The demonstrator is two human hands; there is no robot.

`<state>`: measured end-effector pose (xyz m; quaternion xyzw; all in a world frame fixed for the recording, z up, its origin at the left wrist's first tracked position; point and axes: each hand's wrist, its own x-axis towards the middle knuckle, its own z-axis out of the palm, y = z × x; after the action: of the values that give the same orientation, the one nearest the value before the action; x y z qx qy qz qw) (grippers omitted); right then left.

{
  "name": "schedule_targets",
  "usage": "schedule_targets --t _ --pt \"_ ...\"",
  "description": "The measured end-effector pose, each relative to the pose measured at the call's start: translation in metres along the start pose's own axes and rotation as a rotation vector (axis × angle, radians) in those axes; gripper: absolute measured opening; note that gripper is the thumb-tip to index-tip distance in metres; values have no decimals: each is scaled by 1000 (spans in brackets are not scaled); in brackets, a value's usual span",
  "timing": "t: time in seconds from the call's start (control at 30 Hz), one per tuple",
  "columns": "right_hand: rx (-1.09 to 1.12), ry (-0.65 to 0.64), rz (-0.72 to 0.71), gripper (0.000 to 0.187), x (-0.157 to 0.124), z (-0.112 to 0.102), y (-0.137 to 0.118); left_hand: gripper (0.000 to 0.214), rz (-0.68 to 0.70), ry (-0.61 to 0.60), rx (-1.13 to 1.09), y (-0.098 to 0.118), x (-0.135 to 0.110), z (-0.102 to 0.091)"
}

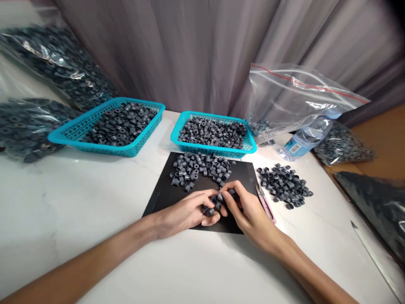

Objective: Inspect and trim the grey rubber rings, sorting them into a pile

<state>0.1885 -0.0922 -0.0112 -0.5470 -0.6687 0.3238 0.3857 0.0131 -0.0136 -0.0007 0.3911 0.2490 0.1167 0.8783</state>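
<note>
Grey tubular pieces (210, 212), axes variously turned, lie gripped in the half-curled left hand (190, 212); the bent right hand (249, 212) grasps more.

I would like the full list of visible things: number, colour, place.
Baskets: two, turquoise, table's back
Small parts: many, dark grey, baskets, bags, mat, table, hands
Mat: one, black, under hands
Snips: one, pink-handled, beside mat
Bottle: one, transparent, right
Zip bag: one, transparent, beside bottle
Filled bags: three, transparent, left and right
Dark bag: one, blackish, far right
Unclear strip: one, pale, right
Curtain: one, greyish, behind
Table: one, white, beneath
Left hand, right hand: two, bare, over mat
</note>
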Motion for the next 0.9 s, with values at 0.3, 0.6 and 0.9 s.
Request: schedule_targets --t 0.3,0.6,0.9 --pt "-126 60 -52 18 2 1 2 36 0 -51 -48 0 2 0" --pt "-264 -52 -132 14 -5 -11 -8 25 105 51 -90 -6 3 -1" --pt "-309 -136 2 6 -3 -7 -19 28 89 13 -30 -8 4 -2"
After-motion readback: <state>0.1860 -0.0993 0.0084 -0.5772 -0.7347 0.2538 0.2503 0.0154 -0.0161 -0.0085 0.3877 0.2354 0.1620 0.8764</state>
